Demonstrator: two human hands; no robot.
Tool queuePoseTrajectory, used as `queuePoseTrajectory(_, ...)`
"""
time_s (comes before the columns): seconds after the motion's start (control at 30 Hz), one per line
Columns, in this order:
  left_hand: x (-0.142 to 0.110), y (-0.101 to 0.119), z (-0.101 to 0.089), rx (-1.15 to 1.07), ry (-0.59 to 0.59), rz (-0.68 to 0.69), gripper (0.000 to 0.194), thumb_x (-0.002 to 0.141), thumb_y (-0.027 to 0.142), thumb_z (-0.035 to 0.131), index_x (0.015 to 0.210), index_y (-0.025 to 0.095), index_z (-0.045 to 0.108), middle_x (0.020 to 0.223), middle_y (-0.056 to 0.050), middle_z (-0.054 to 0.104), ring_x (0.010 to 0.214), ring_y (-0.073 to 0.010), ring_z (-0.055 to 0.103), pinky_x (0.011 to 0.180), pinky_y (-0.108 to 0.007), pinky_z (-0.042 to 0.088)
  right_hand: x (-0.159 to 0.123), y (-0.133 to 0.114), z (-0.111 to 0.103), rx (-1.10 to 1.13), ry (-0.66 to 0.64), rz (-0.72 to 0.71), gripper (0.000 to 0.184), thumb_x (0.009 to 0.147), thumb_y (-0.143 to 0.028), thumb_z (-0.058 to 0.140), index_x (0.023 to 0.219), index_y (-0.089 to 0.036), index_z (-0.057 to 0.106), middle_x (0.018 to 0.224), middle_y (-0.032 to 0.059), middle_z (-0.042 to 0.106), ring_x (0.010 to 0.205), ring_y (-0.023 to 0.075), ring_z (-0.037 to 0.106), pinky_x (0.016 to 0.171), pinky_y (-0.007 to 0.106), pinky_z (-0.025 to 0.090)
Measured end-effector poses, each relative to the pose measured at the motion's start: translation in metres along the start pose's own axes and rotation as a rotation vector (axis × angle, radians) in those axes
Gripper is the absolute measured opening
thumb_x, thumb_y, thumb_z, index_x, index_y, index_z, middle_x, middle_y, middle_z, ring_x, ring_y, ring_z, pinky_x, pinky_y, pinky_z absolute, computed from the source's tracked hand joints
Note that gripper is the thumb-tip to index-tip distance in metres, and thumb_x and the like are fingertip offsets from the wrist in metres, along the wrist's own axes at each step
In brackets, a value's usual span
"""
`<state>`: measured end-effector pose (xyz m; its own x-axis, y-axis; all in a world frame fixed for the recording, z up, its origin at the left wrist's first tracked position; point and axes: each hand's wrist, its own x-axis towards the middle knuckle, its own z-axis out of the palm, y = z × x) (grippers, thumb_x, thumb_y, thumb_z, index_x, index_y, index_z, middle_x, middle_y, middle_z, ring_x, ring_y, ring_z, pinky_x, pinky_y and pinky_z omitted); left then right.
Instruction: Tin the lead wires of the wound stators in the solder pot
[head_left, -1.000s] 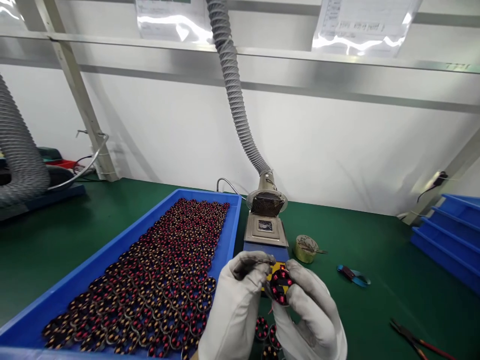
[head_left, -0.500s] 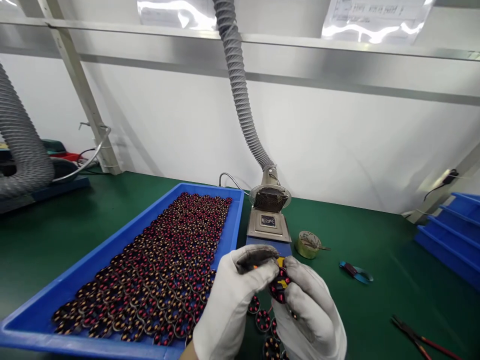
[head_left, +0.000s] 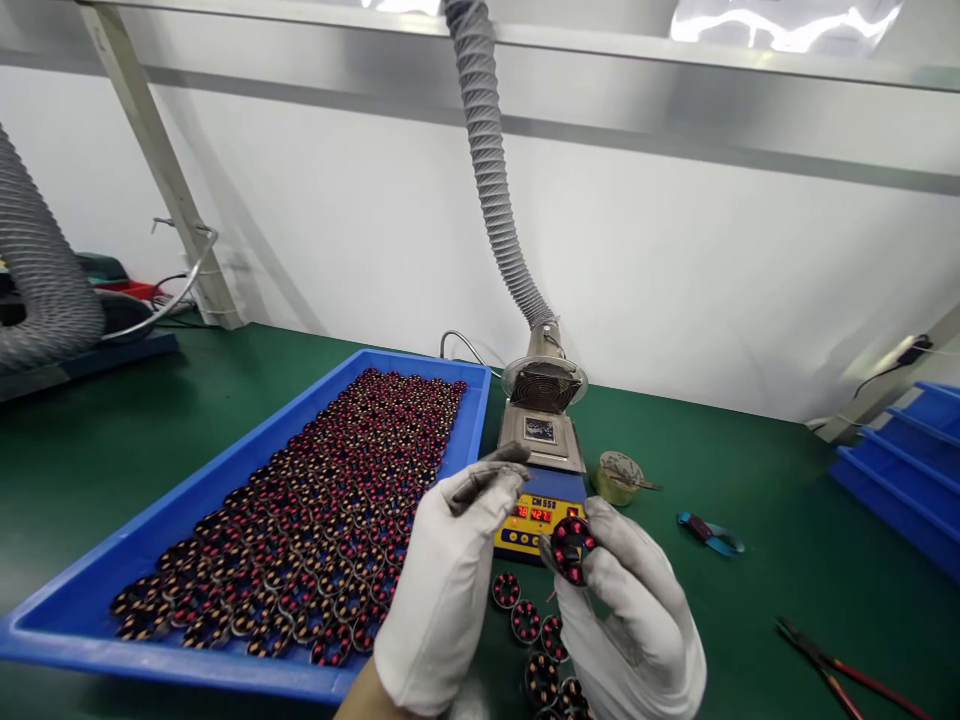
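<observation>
My right hand (head_left: 630,600), in a white glove with dark-stained fingertips, pinches a motor stator (head_left: 571,550) with red coil windings and a dark core. My left hand (head_left: 457,570), gloved alike, hovers to its left, apart from the stator. Its stained thumb and fingers press together, and I cannot make out whether anything small is between them. Behind both hands is a solder pot (head_left: 541,432) with a yellow control panel (head_left: 525,525) and lit red digits. Below the hands, several more stators (head_left: 525,622) lie on the green table.
A long blue tray (head_left: 187,672) full of stators stands at the left. An exhaust hose (head_left: 491,170) hangs down to a hood over the pot. Right of the pot are a round tin (head_left: 616,484), small blue cutters (head_left: 711,535), red-handled pliers (head_left: 829,660) and stacked blue trays (head_left: 900,480).
My left hand has come away from the stator, up and to the left. My right hand still holds the stator. The view has tilted slightly down, and the yellow panel now shows between my hands.
</observation>
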<state>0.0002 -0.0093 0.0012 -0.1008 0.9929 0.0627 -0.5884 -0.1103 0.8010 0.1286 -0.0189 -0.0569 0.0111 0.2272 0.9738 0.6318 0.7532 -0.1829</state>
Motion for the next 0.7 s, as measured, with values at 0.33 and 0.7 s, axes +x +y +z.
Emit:
queuePoseTrajectory(0.33, 0.000, -0.002, 0.003, 0.076, -0.161, -0.143, 0.014, 0.071, 0.018, 0.069, 0.084, 0.019, 0.069, 0.080, 0.001, 0.069, 0.076, -0.0090, 0.060, 0.072, -0.017, 0.048, 0.003, -0.010, 0.001, 0.152, -0.021, 0.125, 0.066, 0.063, 0.010, 0.063, 0.118, -0.023, 0.051, 0.118, 0.0055, 0.055, 0.104, 0.0255, 0.057, 0.085, 0.046, 0.052)
queuePoseTrajectory(0.7, -0.029, 0.011, -0.067, 1.033, -0.139, 0.131, 0.023, 0.081, 0.036, 0.054, 0.101, 0.034, 0.064, 0.105, 0.003, 0.067, 0.100, -0.0149, 0.059, 0.091, -0.023, 0.042, 0.041, 0.029, -0.012, 0.654, -0.337, 0.947, 0.031, 0.060, -0.019, 0.078, 0.086, -0.022, 0.062, 0.089, 0.0048, 0.066, 0.069, 0.0143, 0.061, 0.058, 0.024, 0.053)
